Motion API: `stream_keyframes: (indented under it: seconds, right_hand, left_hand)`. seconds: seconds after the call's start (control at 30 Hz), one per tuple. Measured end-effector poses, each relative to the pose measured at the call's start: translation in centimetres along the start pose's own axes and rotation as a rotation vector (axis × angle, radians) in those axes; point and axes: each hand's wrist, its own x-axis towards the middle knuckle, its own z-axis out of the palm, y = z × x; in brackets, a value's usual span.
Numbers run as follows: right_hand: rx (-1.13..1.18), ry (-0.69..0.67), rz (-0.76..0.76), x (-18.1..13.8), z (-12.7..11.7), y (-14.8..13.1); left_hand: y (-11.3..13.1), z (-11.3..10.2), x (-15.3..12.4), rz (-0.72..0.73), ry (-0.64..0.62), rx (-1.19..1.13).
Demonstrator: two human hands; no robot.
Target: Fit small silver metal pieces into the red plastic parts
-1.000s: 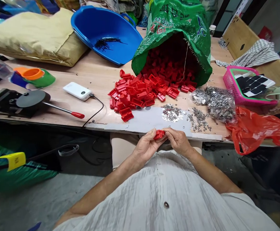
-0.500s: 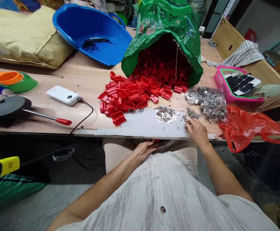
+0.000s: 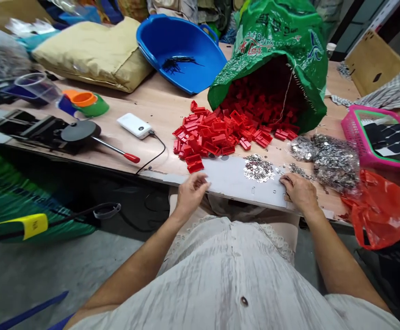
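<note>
My left hand is over the front edge of the table, its fingers loosely bent and apart with nothing visible in them. Just beyond its fingertips lies a red plastic part, at the near end of a heap of red plastic parts. My right hand rests at the right end of the grey sheet, thumb and fingers pinched together. What they hold, if anything, is too small to make out. Close by are a pile of small shiny metal pieces and a smaller pile of metal bits.
A green sack spills the red parts. Behind are a blue basin and a tan bag. A lever tool and white power bank lie left; bagged metal pieces, a pink basket and red bag right.
My left hand has risen from my lap, where a bit of red showed at its fingers, to the table edge by the red parts. My right hand stays by the metal pieces. The view has swung left.
</note>
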Motion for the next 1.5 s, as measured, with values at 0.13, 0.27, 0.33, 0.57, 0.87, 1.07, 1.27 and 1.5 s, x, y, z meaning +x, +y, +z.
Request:
stream_keyframes:
  seconds: [0.13, 0.27, 0.33, 0.57, 0.87, 1.07, 1.27, 1.5]
  right_hand:
    - [0.035, -0.022, -0.057, 0.1, 0.5, 0.5]
    - [0.048, -0.012, -0.056, 0.2, 0.6, 0.7]
    - [0.061, 0.002, -0.052, 0.2, 0.4, 0.8]
    - [0.133, 0.091, 0.025, 0.2, 0.0, 0.9]
    - [0.389, 0.174, 0.038, 0.0, -0.1, 0.4]
    - [0.766, 0.044, 0.098, -1.6, -1.5, -3.3]
    - [0.796, 0.125, -0.101, -3.8, -2.5, -9.8]
    - [0.743, 0.203, -0.325, -3.7, -1.1, -11.7]
  left_hand:
    - [-1.2, -2.3, 3.6, 0.269, 0.271, 0.358]
    - [-1.8, -3.0, 5.3, 0.224, 0.256, 0.214]
    - [-1.4, -2.8, 5.1, 0.205, 0.252, 0.143]
    - [2.4, 0.2, 0.5, -0.207, -0.271, -0.658]
    - [3.6, 3.2, -2.8, -0.600, -0.545, -0.958]
    - [3.6, 4.1, -3.3, -0.224, -0.288, -0.622]
    - [4.6, 4.4, -3.9, 0.140, -0.154, -0.230]
    - [5.1, 5.1, -4.3, 0.246, -0.173, -0.125]
